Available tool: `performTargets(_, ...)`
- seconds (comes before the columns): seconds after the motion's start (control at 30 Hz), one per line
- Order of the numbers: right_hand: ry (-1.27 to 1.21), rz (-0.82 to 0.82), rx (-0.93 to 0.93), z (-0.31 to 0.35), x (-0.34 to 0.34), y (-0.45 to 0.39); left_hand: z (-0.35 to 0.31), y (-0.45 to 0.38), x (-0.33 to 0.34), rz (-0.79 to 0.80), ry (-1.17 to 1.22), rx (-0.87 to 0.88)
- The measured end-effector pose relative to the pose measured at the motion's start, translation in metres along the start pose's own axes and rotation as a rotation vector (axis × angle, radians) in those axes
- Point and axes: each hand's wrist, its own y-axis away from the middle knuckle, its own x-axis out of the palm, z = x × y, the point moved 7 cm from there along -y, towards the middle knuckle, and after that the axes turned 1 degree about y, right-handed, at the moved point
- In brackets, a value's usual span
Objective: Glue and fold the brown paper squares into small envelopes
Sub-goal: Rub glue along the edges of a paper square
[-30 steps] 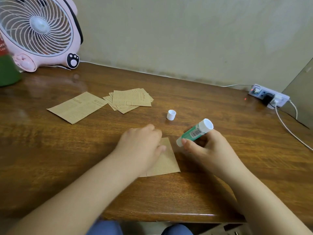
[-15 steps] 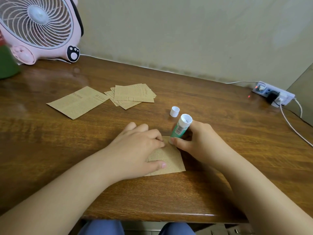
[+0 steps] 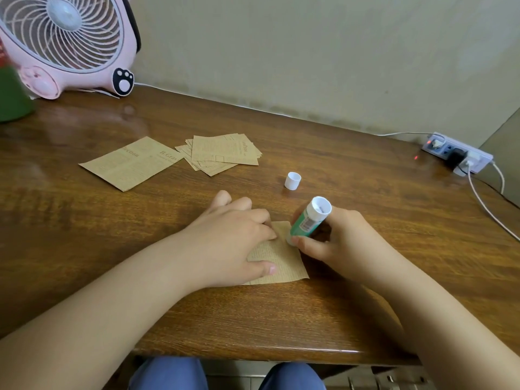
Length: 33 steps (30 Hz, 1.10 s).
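A small brown paper square (image 3: 284, 260) lies on the wooden table (image 3: 365, 291) in front of me. My left hand (image 3: 233, 240) presses flat on its left part, fingers and thumb spread over it. My right hand (image 3: 340, 243) grips a green glue stick (image 3: 308, 220), tilted with its tip down on the paper's upper right edge. The stick's white cap (image 3: 292, 180) stands apart, farther back. A larger printed brown sheet (image 3: 132, 163) and a loose pile of brown squares (image 3: 222, 156) lie at the back left.
A pink desk fan (image 3: 64, 43) stands at the back left corner beside a green object (image 3: 12, 97). A power strip (image 3: 458, 152) with plugs and white cables (image 3: 489, 204) sits at the back right. The table's front edge runs just below my forearms.
My right hand swung the glue stick from lying sideways to tip-down on the paper. My left hand spread wider over the square.
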Motion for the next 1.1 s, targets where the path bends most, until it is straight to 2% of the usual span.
performTargets(0.1, -0.007, 0.019, -0.027, 0.002, 0.000, 0.009, 0.001, -0.001, 0.000, 0.003, -0.011, 0.006)
performTargets(0.27, -0.023, -0.045, -0.023, 0.002, -0.003, 0.006, -0.001, -0.002, 0.000, 0.002, -0.035, 0.007)
performTargets(0.5, -0.010, 0.007, -0.066, 0.005, 0.002, 0.022, -0.001, -0.002, 0.001, -0.002, -0.047, 0.002)
performTargets(0.73, -0.096, 0.057, -0.068, 0.008, 0.001, 0.048, -0.002, -0.001, 0.001, 0.024, -0.057, -0.022)
performTargets(0.87, -0.336, -0.171, 0.082, -0.010, -0.024, 0.053, -0.010, 0.004, -0.004, -0.033, -0.139, -0.090)
performTargets(0.93, -0.335, -0.249, 0.123, -0.018, -0.033, 0.053, -0.019, 0.005, -0.004, -0.070, -0.155, -0.137)
performTargets(1.1, -0.274, -0.229, 0.178, -0.027, -0.033, 0.042, -0.030, 0.000, -0.001, -0.058, -0.161, -0.234)
